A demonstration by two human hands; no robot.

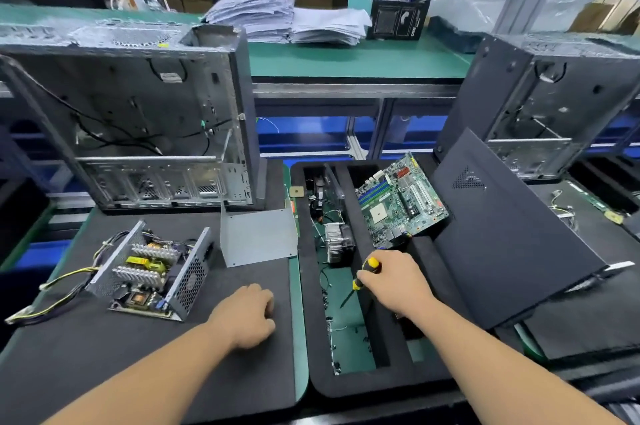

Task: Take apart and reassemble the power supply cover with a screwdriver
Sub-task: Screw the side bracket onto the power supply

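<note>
The power supply [149, 272] lies open on the black foam mat at the left, its circuit board, heat sinks and yellow wires exposed. Its grey metal cover [258, 239] stands apart, just right of it, near the mat's back edge. My right hand [391, 281] grips a yellow-and-black screwdriver [362, 277], tip pointing down over the green floor of the foam tray. My left hand [247, 315] rests on the mat with its fingers curled under; whether it holds anything is hidden.
An empty computer case [138, 119] stands behind the power supply, a second case [554, 106] at the right. The black foam tray [311, 286] holds a motherboard [401, 203], a cooler [337, 241] and small screws. A black side panel [502, 234] leans at the right.
</note>
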